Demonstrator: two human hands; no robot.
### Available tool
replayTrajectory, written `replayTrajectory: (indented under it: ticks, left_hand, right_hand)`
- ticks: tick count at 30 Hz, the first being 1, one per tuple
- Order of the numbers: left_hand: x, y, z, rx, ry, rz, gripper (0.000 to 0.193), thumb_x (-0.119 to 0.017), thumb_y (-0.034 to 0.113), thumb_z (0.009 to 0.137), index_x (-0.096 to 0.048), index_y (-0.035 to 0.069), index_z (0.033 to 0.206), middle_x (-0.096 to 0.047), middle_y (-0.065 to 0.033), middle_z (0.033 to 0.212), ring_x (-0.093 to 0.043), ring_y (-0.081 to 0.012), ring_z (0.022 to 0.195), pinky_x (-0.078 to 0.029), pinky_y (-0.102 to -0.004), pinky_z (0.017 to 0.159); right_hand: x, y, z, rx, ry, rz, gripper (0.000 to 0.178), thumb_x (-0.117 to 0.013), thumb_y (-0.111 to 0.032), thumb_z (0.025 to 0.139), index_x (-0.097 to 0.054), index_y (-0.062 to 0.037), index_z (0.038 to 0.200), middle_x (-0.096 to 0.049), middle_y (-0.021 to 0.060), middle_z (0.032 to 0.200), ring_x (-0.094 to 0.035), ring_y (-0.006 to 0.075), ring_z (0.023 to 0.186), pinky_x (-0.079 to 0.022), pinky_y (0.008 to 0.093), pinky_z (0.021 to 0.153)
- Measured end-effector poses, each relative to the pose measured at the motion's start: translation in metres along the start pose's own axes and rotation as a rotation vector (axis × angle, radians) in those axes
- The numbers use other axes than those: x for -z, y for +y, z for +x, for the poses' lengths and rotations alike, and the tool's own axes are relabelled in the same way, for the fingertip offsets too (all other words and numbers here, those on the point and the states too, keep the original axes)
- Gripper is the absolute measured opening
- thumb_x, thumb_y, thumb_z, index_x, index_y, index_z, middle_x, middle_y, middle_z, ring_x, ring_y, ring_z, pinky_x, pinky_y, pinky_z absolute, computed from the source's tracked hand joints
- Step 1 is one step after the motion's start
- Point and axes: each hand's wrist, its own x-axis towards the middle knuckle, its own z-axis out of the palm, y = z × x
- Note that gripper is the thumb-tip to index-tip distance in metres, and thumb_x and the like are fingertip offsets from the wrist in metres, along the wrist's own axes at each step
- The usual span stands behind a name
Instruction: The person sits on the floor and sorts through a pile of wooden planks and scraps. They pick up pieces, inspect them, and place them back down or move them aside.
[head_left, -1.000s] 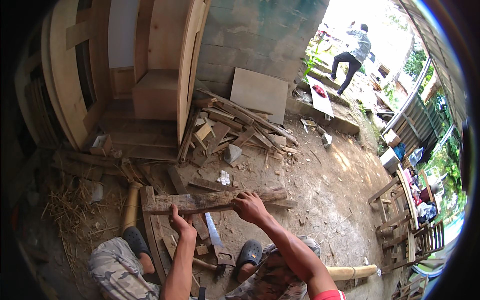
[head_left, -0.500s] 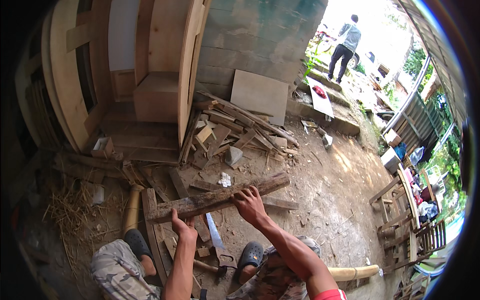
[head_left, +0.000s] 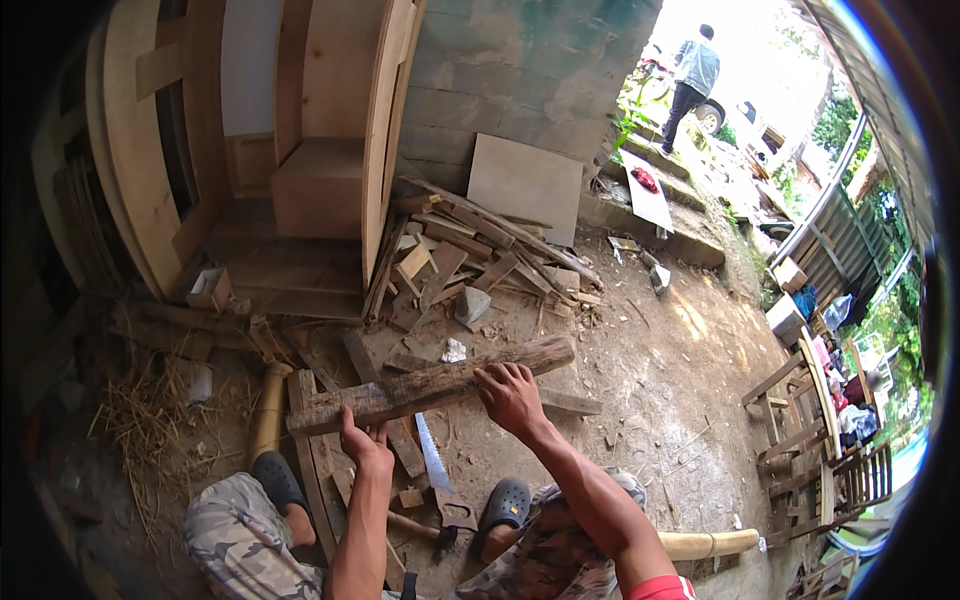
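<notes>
A rough, dark wooden beam (head_left: 430,390) lies slantwise across the view, its right end farther off than its left. My left hand (head_left: 366,442) grips its near edge close to the left end, thumb up against the side and fingers underneath. Further along, my right hand (head_left: 511,398) is closed over the beam from above. Below the beam, between my feet, a handsaw (head_left: 432,458) rests with its blade pointing away from me. A hammer (head_left: 420,528) lies by the saw's handle, its head partly against it.
Scrap wood (head_left: 480,245) is heaped by the block wall, beside a wooden cabinet frame (head_left: 385,140). Bamboo poles (head_left: 268,410) lie on the ground at left and right. Wooden chairs (head_left: 800,420) stand at the right. A person (head_left: 693,85) is near the far steps.
The beam has shifted slightly left and away from me, showing more of its top face. My right hand sits a little farther right along it. The distant person has taken a step.
</notes>
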Motion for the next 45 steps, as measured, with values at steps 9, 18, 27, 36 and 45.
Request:
replayTrajectory:
  ticks: [9, 18, 27, 36, 45]
  left_hand:
    - [-0.007, 0.004, -0.01, -0.022, -0.049, 0.005, 0.055, -0.067, 0.044, 0.09, -0.051, 0.015, 0.134, -0.057, -0.0032, 0.123, -0.059, -0.0203, 0.107, -0.052, -0.033, 0.082]
    - [-0.005, 0.005, -0.01, -0.04, -0.098, 0.012, 0.057, -0.067, 0.044, 0.09, -0.049, 0.015, 0.137, -0.055, -0.0043, 0.127, -0.057, -0.0222, 0.113, -0.051, -0.0339, 0.087]
    - [-0.006, 0.006, -0.011, -0.058, -0.128, 0.021, 0.058, -0.066, 0.042, 0.091, -0.048, 0.015, 0.139, -0.053, -0.0048, 0.129, -0.056, -0.0232, 0.114, -0.052, -0.034, 0.088]
    - [-0.006, 0.026, -0.004, -0.137, -0.204, 0.009, 0.05, -0.065, 0.044, 0.092, -0.054, 0.011, 0.128, -0.06, -0.0048, 0.118, -0.061, -0.0193, 0.102, -0.053, -0.0323, 0.083]
    - [-0.007, 0.048, -0.006, -0.172, -0.235, -0.022, 0.055, -0.068, 0.045, 0.09, -0.051, 0.013, 0.132, -0.058, -0.0051, 0.125, -0.057, -0.021, 0.111, -0.05, -0.0353, 0.088]
  right_hand:
    - [0.001, 0.012, -0.001, 0.067, -0.086, 0.028, 0.019, -0.064, -0.012, 0.08, -0.073, -0.0151, 0.097, -0.063, 0.0015, 0.089, -0.058, 0.0225, 0.099, -0.038, 0.0405, 0.097]
    - [0.0, 0.007, -0.002, 0.068, -0.076, 0.059, 0.006, -0.064, -0.014, 0.082, -0.068, -0.0115, 0.085, -0.062, 0.0046, 0.087, -0.059, 0.0236, 0.095, -0.041, 0.0383, 0.091]
    - [-0.006, 0.011, -0.004, 0.048, -0.175, 0.005, 0.011, -0.059, -0.015, 0.087, -0.062, -0.0061, 0.093, -0.06, 0.0111, 0.094, -0.057, 0.0292, 0.098, -0.042, 0.0395, 0.091]
    - [0.034, 0.061, 0.014, -0.519, -0.21, -0.063, 0.03, -0.052, -0.03, 0.1, -0.064, -0.0023, 0.099, -0.064, 0.0149, 0.104, -0.058, 0.0283, 0.1, -0.044, 0.0452, 0.091]
    - [0.065, 0.039, 0.001, -0.258, -0.525, -0.052, 0.095, -0.081, -0.054, 0.068, -0.043, -0.0093, 0.143, -0.05, 0.0134, 0.139, -0.039, 0.0309, 0.136, -0.022, 0.0523, 0.115]
